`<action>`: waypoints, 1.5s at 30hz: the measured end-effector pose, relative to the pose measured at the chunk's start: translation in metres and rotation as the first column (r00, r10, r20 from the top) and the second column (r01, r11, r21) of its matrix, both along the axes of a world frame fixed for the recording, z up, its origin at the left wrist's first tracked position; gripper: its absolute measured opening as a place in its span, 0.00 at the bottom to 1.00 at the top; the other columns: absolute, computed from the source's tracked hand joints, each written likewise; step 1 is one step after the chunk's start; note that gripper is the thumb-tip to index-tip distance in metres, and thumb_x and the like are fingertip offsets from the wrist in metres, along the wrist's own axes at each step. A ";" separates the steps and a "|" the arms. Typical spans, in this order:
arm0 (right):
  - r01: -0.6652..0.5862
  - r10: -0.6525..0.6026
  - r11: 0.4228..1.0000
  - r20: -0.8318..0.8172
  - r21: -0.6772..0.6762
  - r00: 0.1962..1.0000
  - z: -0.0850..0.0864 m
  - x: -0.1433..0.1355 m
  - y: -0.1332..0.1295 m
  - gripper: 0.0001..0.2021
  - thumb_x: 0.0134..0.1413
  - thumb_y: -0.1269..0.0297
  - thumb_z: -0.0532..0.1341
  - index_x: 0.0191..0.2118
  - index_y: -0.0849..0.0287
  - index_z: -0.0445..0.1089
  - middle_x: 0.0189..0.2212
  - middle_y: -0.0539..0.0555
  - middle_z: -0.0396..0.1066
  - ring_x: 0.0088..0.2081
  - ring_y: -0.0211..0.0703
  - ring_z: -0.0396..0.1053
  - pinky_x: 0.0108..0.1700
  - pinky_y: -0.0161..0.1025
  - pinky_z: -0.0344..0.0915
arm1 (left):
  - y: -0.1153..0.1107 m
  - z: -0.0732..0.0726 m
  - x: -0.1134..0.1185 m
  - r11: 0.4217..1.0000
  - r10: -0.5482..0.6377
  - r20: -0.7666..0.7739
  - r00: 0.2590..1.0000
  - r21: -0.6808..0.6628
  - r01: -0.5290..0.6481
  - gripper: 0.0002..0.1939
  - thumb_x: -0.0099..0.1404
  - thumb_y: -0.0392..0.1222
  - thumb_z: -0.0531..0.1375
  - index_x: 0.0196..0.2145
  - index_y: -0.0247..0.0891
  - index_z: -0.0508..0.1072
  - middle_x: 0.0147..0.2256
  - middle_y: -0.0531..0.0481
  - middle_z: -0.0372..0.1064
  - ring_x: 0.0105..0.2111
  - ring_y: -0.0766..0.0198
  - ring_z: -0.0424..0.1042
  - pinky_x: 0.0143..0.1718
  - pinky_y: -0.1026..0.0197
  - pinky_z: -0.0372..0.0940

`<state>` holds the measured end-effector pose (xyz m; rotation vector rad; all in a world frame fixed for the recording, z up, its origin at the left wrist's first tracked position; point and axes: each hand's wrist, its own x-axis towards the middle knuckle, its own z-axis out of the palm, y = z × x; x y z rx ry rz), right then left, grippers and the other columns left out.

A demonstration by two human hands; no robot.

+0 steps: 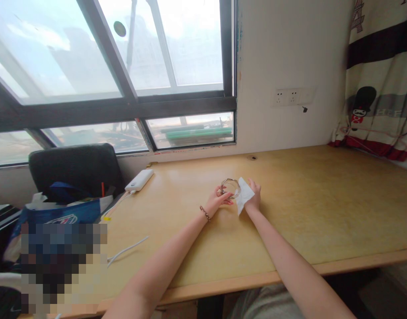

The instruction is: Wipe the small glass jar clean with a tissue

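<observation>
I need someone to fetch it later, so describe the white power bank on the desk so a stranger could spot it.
Start at the long wooden desk under the big window. At its far left end, beside the black chair, lies the power bank. It is a flat white rounded slab with a white cable attached, unlike the clear glass dish held mid-desk.

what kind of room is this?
Probably a home bedroom or study: a long light wooden desk under a dark-framed window, a patterned curtain, a black office chair and a white power bank.
</observation>
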<state>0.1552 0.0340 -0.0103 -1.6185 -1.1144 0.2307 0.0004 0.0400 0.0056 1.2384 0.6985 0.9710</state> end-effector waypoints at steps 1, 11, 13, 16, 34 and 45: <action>-0.001 0.001 1.000 0.000 -0.003 1.000 0.001 -0.001 0.000 0.20 0.46 0.56 0.54 0.43 0.61 0.66 0.36 0.58 0.66 0.33 0.43 0.65 0.33 0.35 0.60 | 0.000 0.000 0.000 1.000 0.004 0.001 1.000 -0.004 -0.004 0.26 0.50 0.46 0.62 0.41 0.34 0.56 0.33 0.42 0.71 0.22 0.64 0.71 0.28 0.59 0.68; -0.401 0.383 0.916 -0.237 -0.033 0.893 0.009 -0.016 -0.001 0.20 0.50 0.53 0.48 0.34 0.63 0.71 0.23 0.52 0.70 0.26 0.41 0.67 0.27 0.33 0.61 | 0.007 -0.004 0.000 0.988 0.151 0.045 0.988 -0.034 -0.149 0.27 0.48 0.47 0.63 0.41 0.35 0.56 0.33 0.44 0.71 0.24 0.64 0.72 0.29 0.59 0.69; -0.445 0.425 0.895 -0.239 -0.035 0.873 0.009 -0.019 -0.003 0.19 0.50 0.52 0.50 0.37 0.61 0.69 0.25 0.52 0.72 0.27 0.42 0.68 0.27 0.33 0.62 | 0.006 -0.005 0.001 0.980 0.194 0.027 0.981 0.029 -0.195 0.27 0.48 0.47 0.64 0.40 0.35 0.56 0.32 0.45 0.70 0.24 0.65 0.71 0.28 0.59 0.69; -0.515 0.477 0.854 -0.285 -0.076 0.832 0.007 -0.021 -0.004 0.17 0.48 0.54 0.53 0.37 0.62 0.68 0.23 0.52 0.72 0.24 0.41 0.68 0.24 0.32 0.62 | -0.001 -0.005 0.004 0.953 0.222 -0.020 0.975 0.215 -0.213 0.28 0.47 0.45 0.64 0.42 0.35 0.56 0.34 0.46 0.69 0.27 0.65 0.71 0.29 0.61 0.68; -0.427 0.381 0.892 -0.266 -0.145 0.886 0.011 -0.012 -0.005 0.21 0.46 0.46 0.52 0.23 0.62 0.66 0.14 0.51 0.65 0.17 0.38 0.62 0.18 0.32 0.55 | -0.008 0.000 -0.002 0.938 0.229 -0.159 0.960 0.301 -0.173 0.24 0.50 0.48 0.61 0.43 0.33 0.62 0.26 0.51 0.69 0.18 0.69 0.68 0.18 0.67 0.64; -0.651 0.515 0.747 -0.504 -0.133 0.694 0.010 -0.012 -0.005 0.09 0.39 0.62 0.58 0.26 0.64 0.69 0.09 0.47 0.61 0.11 0.33 0.56 0.14 0.29 0.51 | -0.006 -0.004 0.003 0.949 0.151 -0.088 0.985 0.292 -0.120 0.32 0.47 0.43 0.64 0.48 0.35 0.58 0.33 0.47 0.71 0.31 0.63 0.71 0.33 0.60 0.67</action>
